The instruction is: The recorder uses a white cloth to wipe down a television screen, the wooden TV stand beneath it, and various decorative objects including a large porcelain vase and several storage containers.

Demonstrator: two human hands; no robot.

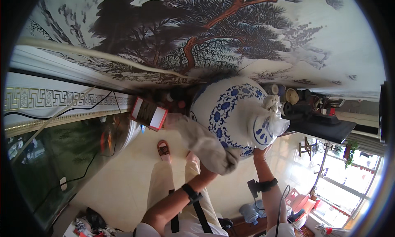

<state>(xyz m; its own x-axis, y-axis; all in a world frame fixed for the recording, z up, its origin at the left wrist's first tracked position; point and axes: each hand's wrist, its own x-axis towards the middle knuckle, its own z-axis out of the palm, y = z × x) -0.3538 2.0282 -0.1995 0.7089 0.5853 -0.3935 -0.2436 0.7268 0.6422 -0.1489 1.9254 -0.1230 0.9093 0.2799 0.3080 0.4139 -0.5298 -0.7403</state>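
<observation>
A large white porcelain vase [226, 109] with blue floral bands stands against the wall ahead of me. Clear plastic [279, 124] is wrapped about its narrower top. My right hand [260, 154] grips the vase at the near side of its top, its fingers partly hidden behind the porcelain. Against the left near side of the vase hangs a limp grey cloth [201, 142]. My left hand [209, 172] holds this cloth, which covers most of the fingers.
Left of the vase is a red-edged box [149, 114]. A dark shelf [325, 126] with jars and small items juts out at the right. Loose cables [82, 109] cross the cabinet at left. Blue water bottles [249, 213] stand on the floor behind my right arm.
</observation>
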